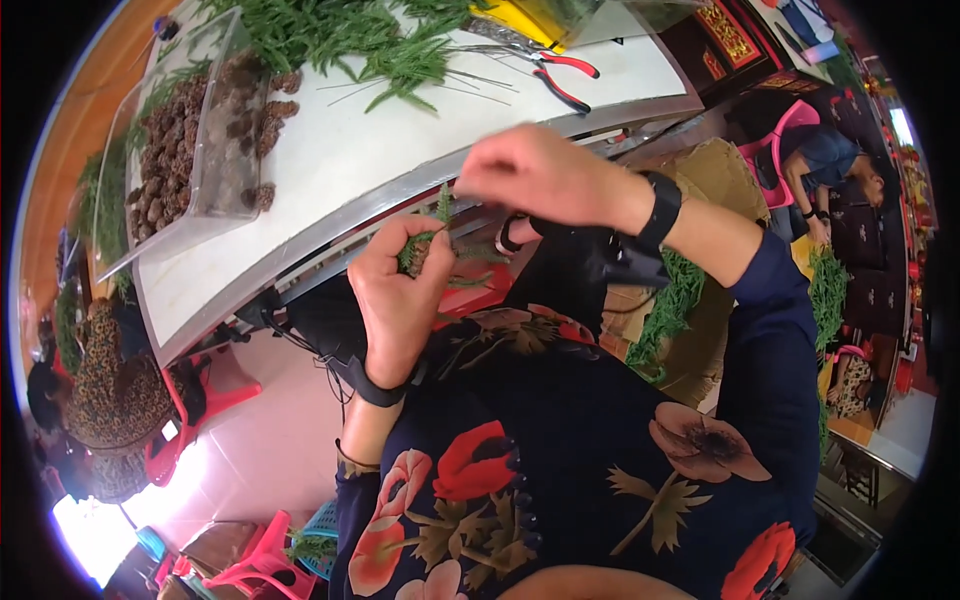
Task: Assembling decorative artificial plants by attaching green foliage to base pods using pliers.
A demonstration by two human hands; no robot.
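My left hand (398, 290) is closed around a small brown pine cone (412, 258) with green sprigs about it. One sprig tip (445, 203) sticks up above the thumb and fingertips. My right hand (550, 178) hovers just to the right and a little higher, its fingers curled in and slightly smeared. Whatever those fingers pinch, if anything, does not show. Both hands are in front of the near edge of a white table (350, 135). On it lie a heap of green sprigs (330, 40), thin wires (480, 85) and red-and-black-handled pliers (565, 82).
A clear plastic bin (215, 195) of pine cones (165, 150) stands on the table's left, with several loose cones beside it. Right of me is a cardboard box (725, 180) with green garland (672, 315). People sit at left and right; pink chairs (775, 140) stand around.
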